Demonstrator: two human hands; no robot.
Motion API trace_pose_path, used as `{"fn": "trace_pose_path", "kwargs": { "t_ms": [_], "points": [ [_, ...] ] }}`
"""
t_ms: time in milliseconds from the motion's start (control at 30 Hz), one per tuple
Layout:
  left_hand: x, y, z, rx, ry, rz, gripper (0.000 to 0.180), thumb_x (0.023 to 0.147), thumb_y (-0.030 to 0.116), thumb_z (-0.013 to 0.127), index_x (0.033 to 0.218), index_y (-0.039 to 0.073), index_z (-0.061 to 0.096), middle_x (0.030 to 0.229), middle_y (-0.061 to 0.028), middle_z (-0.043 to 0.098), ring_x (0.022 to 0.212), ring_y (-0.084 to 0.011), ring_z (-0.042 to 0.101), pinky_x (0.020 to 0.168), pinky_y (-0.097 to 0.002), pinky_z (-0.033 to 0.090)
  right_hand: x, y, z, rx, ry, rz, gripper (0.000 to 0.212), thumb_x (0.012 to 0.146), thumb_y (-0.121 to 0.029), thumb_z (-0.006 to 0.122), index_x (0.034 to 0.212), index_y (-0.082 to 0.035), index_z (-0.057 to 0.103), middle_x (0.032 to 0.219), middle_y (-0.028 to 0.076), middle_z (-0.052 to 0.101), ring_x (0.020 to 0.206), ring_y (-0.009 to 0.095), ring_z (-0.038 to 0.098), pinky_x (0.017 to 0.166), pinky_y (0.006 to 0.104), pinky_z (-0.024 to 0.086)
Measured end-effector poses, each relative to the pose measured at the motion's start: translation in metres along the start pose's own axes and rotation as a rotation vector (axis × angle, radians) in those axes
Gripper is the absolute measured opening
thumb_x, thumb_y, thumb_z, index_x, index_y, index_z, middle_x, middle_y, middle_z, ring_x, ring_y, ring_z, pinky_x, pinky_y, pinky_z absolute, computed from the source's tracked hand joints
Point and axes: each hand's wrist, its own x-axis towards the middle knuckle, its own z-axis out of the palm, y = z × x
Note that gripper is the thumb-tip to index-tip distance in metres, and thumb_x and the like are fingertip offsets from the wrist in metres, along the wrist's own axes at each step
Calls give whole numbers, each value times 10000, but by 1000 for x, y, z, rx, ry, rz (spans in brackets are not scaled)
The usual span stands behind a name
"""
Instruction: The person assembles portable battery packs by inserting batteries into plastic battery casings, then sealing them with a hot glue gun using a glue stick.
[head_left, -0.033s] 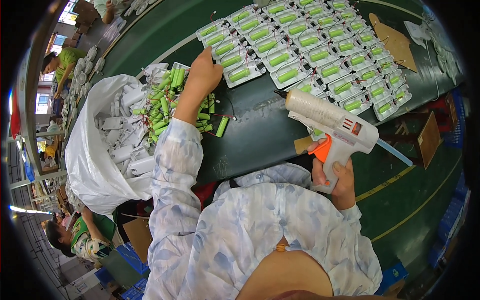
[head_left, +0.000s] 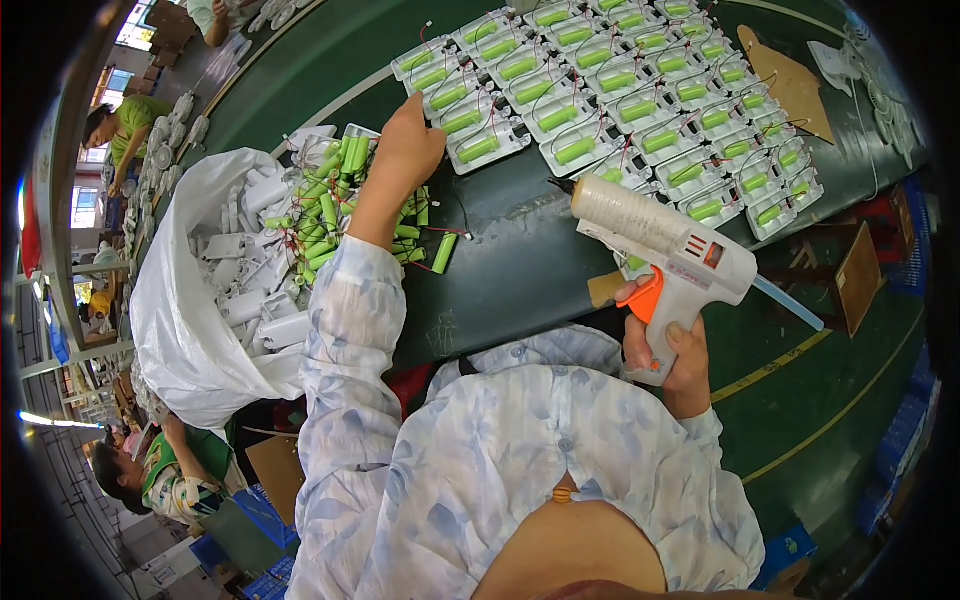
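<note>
My right hand (head_left: 682, 365) is wrapped round the handle of a white hot glue gun (head_left: 715, 262), its fingers by the orange trigger. The gun's nozzle points left over the table, and a pale glue stick (head_left: 790, 302) sticks out of its back. At the left end of the rows of white plastic housings (head_left: 486, 150), my left hand (head_left: 408, 148) is closed with its fingertips turned down. Whatever those fingers hold is hidden. Each housing in the rows carries a green battery cell (head_left: 575, 151) with thin red and black wires.
A white sack (head_left: 165, 310) of white plastic parts stands on the left, beside a heap of green wired cells (head_left: 318, 240). One loose cell (head_left: 445, 253) lies on the dark green table (head_left: 500, 290). Cardboard (head_left: 785, 85) lies at the far right. Other people work at left.
</note>
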Motion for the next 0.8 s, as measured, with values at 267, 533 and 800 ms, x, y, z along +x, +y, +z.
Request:
{"fn": "trace_pose_path", "kwargs": {
  "t_ms": [267,533,800],
  "points": [
    [-11,9,-14,-79,-42,54,520,808,95,564,1299,-76,541,1068,-276,678,994,-413,660,897,-455,515,8,2,-4,120,-79,2,673,874,-301,656,1382,22,356,1319,285,489,552,150,532,501,307,467],
    [-122,48,-63,189,-16,255,151,789,113,747,906,38,689,923,-127,664,844,-319,655,691,-400,518,14,1,-3,178,-151,20,692,866,-256,674,1410,4,335,1374,285,472,556,178,547,503,309,465],
    [-175,48,-23,406,65,389,170,681,79,724,797,62,601,750,-103,555,695,-297,583,611,-424,452,31,0,16,79,-129,40,692,825,-289,690,1380,24,418,1355,316,527,548,171,582,547,274,492]
  ]
}}
